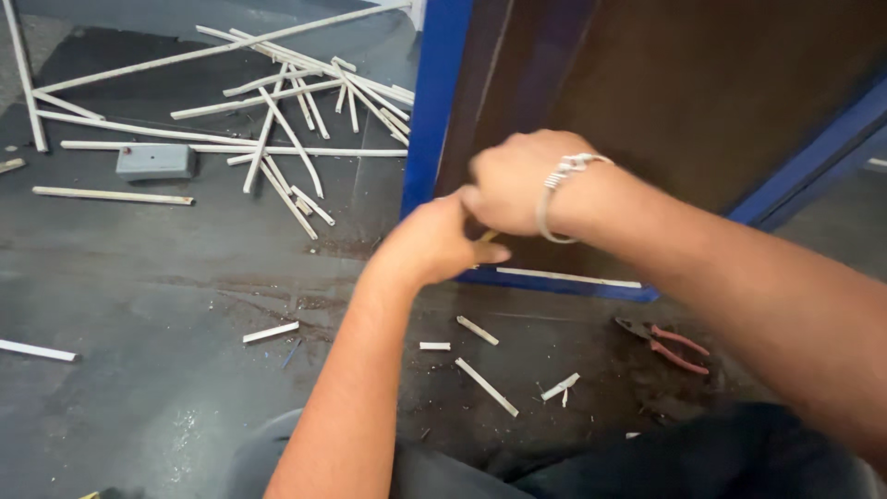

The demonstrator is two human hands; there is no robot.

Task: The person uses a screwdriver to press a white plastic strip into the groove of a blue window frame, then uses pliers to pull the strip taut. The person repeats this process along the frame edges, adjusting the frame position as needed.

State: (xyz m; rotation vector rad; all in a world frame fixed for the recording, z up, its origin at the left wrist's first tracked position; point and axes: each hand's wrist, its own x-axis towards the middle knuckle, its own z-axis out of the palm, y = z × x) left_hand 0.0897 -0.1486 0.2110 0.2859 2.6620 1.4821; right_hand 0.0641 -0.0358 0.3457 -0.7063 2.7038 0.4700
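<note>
Working low against the blue-framed brown panel [702, 83], we bring both hands together at its bottom left corner. Our left hand [427, 242] is curled, thumb and fingers pinching a small yellowish piece [487, 237] that barely shows between the hands; what it is we cannot tell. Our right hand [513, 180], a metal bracelet [557, 189] on its wrist, is closed loosely just above and touches the left; whether it grips anything we cannot tell, since it is blurred. A white strip [568, 277] lies along the panel's bottom frame, just right of the hands. On the dark floor [139, 277], red-handled pliers [667, 345] rest near the panel's lower right, and short white offcuts [486, 386] are scattered between them and our knees. A heap of long white strips [277, 102] and a grey box [155, 161] sit toward the floor's far left edge.
</note>
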